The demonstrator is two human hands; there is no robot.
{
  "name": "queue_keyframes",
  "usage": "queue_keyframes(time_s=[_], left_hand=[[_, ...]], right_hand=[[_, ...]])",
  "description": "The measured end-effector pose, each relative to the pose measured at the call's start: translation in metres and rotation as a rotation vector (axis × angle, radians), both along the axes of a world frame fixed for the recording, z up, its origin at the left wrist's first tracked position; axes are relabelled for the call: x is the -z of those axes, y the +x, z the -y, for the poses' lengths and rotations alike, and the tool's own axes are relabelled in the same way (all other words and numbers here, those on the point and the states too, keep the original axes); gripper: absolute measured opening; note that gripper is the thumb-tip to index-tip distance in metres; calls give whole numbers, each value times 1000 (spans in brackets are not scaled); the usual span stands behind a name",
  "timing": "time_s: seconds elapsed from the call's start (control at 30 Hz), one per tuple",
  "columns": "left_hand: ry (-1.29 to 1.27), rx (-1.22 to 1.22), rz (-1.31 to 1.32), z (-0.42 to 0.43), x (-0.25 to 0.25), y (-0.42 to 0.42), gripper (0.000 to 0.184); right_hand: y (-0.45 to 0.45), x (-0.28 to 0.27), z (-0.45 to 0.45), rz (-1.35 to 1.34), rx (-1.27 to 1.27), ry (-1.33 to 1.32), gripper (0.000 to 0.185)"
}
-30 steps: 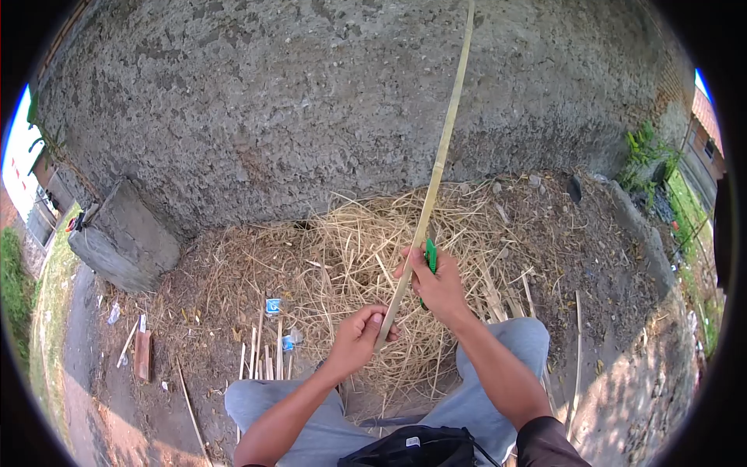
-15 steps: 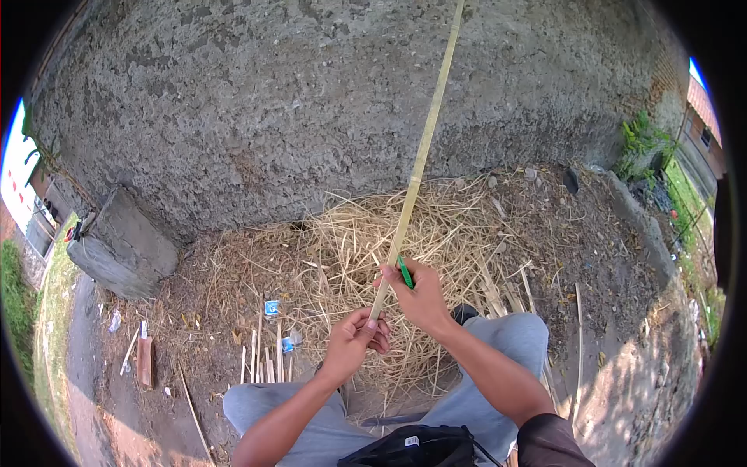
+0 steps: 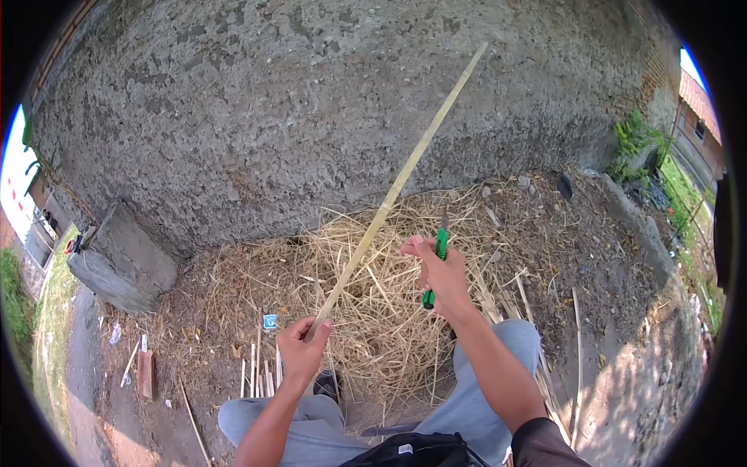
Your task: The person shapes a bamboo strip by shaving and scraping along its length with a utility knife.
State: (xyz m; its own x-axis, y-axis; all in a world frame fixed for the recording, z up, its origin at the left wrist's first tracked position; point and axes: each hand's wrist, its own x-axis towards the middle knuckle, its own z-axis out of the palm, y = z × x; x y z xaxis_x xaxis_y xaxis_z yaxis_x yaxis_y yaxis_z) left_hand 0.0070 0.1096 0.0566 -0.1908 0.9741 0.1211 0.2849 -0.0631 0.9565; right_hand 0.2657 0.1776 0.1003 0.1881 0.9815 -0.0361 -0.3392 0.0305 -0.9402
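Note:
A long, pale bamboo strip (image 3: 387,204) slants up and to the right in front of the wall. My left hand (image 3: 302,350) grips its lower end between thumb and fingers. Apart from the strip, to its right, my right hand (image 3: 445,280) is closed around a green utility knife (image 3: 442,244). The knife's blade end points up, and its green tail shows below the palm. Under both hands spreads a heap of thin bamboo shavings (image 3: 389,311).
A rough grey wall (image 3: 311,117) rises behind the heap. At the left stands a concrete block (image 3: 128,257), with a reddish-brown piece (image 3: 145,373) on the ground nearer me. Cut strips (image 3: 577,358) lie to the right. A blue-and-white packet (image 3: 270,321) sits left of the heap.
My left hand has moved left and up with the strip, whose top end now shows. My right hand has come off the strip and shifted right, its knife now pointing up.

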Motion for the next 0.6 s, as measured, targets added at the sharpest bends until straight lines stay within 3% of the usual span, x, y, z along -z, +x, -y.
queue_keyframes(time_s=[0.17,0.23,0.27,0.43,0.57,0.6], left_hand=[[5,55,-49,7,-4,5,20],[27,59,-114,6,-2,7,19],[48,68,-180,6,-1,7,19],[-21,75,-168,7,1,13,27],[-119,116,-248,18,-5,22,29],[-165,128,-292,20,-6,25,27]], right_hand=[[-10,13,1,74,-83,-29,36],[-16,19,1,388,-69,31,37],[-18,21,3,388,-74,32,37],[-20,15,12,531,188,308,39],[-11,3,24,665,171,370,34],[-8,1,28,915,136,394,30]])
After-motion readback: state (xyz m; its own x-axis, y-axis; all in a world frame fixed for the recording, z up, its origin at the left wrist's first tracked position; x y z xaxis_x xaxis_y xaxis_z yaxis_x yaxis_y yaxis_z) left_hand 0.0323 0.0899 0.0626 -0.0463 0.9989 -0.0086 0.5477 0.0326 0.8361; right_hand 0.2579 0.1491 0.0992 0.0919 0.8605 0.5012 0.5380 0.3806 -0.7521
